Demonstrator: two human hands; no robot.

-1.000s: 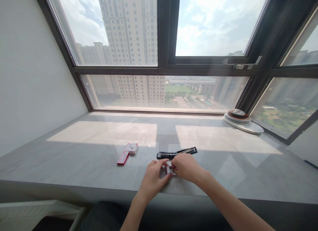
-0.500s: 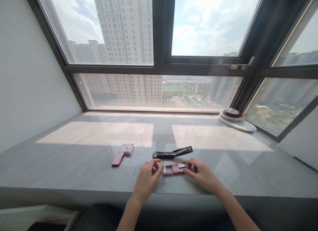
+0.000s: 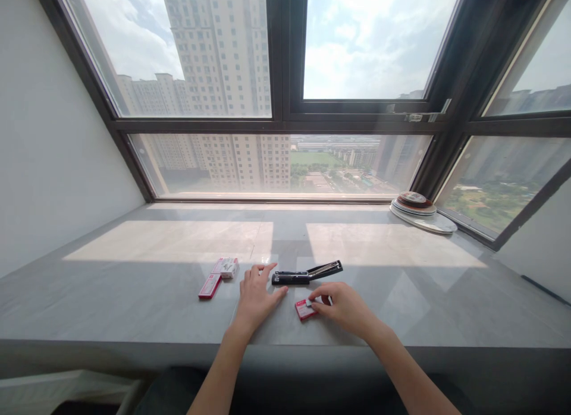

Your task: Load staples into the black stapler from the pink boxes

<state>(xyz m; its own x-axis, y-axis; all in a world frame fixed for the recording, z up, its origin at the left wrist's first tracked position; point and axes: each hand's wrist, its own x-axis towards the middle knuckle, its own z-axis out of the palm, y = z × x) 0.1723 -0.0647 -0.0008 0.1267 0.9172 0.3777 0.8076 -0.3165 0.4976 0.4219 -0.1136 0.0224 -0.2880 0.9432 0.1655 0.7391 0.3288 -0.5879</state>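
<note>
The print on the red box (image 3: pixel 304 310) is too small to read.

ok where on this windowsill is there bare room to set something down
Bare sill lies between the left wall and the small boxes, between the open stapler and the window, and from the right hand across to the plate stack. Crowded: front centre, with the left hand, stapler, right hand and red box close together.
</note>
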